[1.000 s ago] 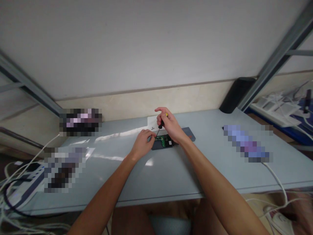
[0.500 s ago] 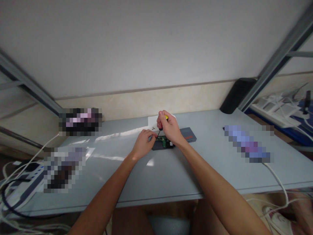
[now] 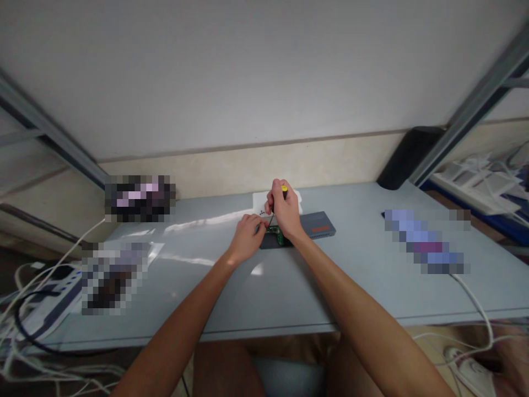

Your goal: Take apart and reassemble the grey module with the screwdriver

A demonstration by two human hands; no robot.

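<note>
My right hand (image 3: 286, 212) is wrapped around a screwdriver (image 3: 285, 190) with a yellow and black handle. Its thin shaft slants down to the left end of a green circuit board (image 3: 280, 236). Beneath the board lies a flat dark grey casing (image 3: 270, 243). My left hand (image 3: 248, 237) is closed at the board's left end, thumb and forefinger close together beside the screwdriver tip. What they pinch is too small to make out, and the tip itself is partly hidden. The right hand and wrist cover the board's right part.
Right of the hands lies a grey box (image 3: 324, 223) with an orange label. White paper (image 3: 260, 202) bearing small dark specks is behind them. A black cylinder (image 3: 407, 157) leans at the back right. At the left are a power strip (image 3: 53, 309) and cables; blurred-out devices lie on both sides.
My right hand has tipped more upright, bringing the screwdriver handle up and the shaft steeper. The left hand stays at the board's left end. The whole view has shifted slightly.
</note>
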